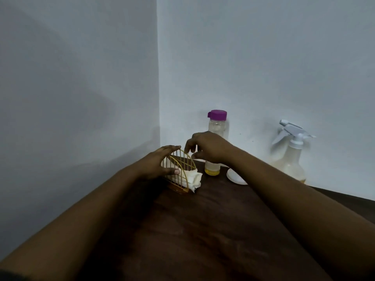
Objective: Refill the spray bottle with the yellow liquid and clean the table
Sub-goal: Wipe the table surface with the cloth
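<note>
A gold wire napkin holder (181, 169) with white napkins (192, 178) stands at the back left of the dark wooden table (203, 230). My left hand (158, 164) grips the holder, fingers over its top and thumb across its front. My right hand (205, 148) hovers just above the holder's top with curled fingers and thumb close together; whether it pinches a napkin is unclear. Behind it stands a clear bottle (215, 138) with a purple cap and a little yellow liquid at the bottom. The spray bottle (290, 157), with a white trigger head and pale yellow liquid, stands against the wall at right.
A small white round dish or lid (235, 177) lies on the table between the two bottles, partly under my right forearm. White walls meet in a corner right behind the table. The table's right edge runs diagonally below the spray bottle.
</note>
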